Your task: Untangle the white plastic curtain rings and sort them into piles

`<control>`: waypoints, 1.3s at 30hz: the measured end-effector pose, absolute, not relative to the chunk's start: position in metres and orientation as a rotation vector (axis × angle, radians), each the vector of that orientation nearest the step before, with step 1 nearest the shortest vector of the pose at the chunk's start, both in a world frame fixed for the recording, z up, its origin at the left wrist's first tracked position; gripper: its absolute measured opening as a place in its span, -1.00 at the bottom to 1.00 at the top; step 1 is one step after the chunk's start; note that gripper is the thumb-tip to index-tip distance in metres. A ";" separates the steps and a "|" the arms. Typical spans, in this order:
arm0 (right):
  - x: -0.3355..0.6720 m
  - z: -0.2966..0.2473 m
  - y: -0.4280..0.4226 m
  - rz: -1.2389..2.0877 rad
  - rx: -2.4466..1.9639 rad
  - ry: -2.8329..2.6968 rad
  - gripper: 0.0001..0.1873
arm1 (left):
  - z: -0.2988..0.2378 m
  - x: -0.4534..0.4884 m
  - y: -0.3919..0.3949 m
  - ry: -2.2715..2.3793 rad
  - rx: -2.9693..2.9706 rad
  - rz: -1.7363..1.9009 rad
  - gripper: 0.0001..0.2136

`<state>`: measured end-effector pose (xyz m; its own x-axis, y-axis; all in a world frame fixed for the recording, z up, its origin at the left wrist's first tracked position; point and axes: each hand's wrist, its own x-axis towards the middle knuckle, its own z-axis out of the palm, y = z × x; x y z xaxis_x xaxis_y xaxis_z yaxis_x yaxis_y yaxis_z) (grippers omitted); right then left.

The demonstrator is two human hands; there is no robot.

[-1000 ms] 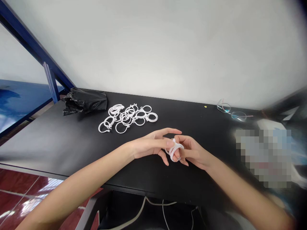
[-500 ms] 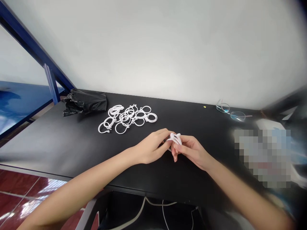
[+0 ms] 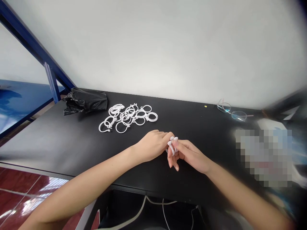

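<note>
Both of my hands meet over the middle of the black table [image 3: 59, 143] around one white plastic ring [image 3: 172, 144]. My left hand [image 3: 153, 145] is curled, its fingertips pinching the ring from the left. My right hand [image 3: 188, 155] grips the same ring from the right, thumb and forefinger on it and the other fingers hanging down. Part of the ring is hidden between the fingers. A pile of several white rings [image 3: 128, 117] lies further back on the table, to the left of my hands.
A crumpled black plastic bag [image 3: 84, 100] lies at the table's back left, beside a blue metal frame [image 3: 51, 83]. A pair of clear glasses [image 3: 231, 111] rests at the back right. A blurred-out area sits at the right edge. Cables hang under the table.
My left hand went from fingers stretched out to curled tightly on the ring. The ring turned between my fingertips and both hands dropped slightly toward the table.
</note>
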<state>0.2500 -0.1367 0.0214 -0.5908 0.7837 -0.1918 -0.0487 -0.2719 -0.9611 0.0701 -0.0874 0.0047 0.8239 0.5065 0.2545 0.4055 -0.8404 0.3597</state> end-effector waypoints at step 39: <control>0.186 0.025 -0.038 1.097 -1.326 -1.808 -0.52 | -0.017 -0.104 -0.007 1.708 2.065 0.906 -0.54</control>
<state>0.1861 -0.0380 0.0254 -0.2913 0.9565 0.0158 0.4276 0.1450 -0.8923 -0.1042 -0.0066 -0.0165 0.0884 0.9587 0.2703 0.7617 -0.2399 0.6019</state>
